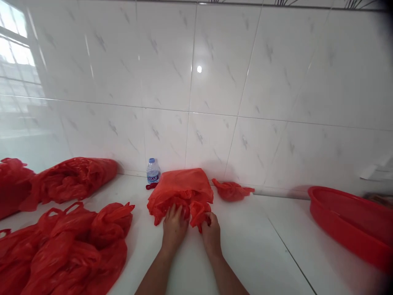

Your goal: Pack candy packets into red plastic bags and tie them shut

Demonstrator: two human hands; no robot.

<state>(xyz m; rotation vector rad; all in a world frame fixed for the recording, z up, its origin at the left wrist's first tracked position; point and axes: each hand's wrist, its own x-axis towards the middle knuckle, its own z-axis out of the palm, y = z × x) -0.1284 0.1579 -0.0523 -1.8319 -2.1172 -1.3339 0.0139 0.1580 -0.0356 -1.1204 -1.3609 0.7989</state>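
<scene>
A bulging red plastic bag [186,182] lies on the white tabletop in front of me, its crumpled mouth facing my hands. My left hand [176,225] presses on the gathered plastic at the front, fingers spread over it; what lies beneath the fingertips is hidden. My right hand [210,231] is closed on a loose bunched part of the same bag, to the right of the left hand. The bag's contents cannot be seen.
A small water bottle [152,172] stands behind the bag, by the tiled wall. A small knotted red bag [233,191] lies right of it. Heaped red bags [76,250] and a rolled red bundle [80,176] fill the left. A red basin [346,229] stands right.
</scene>
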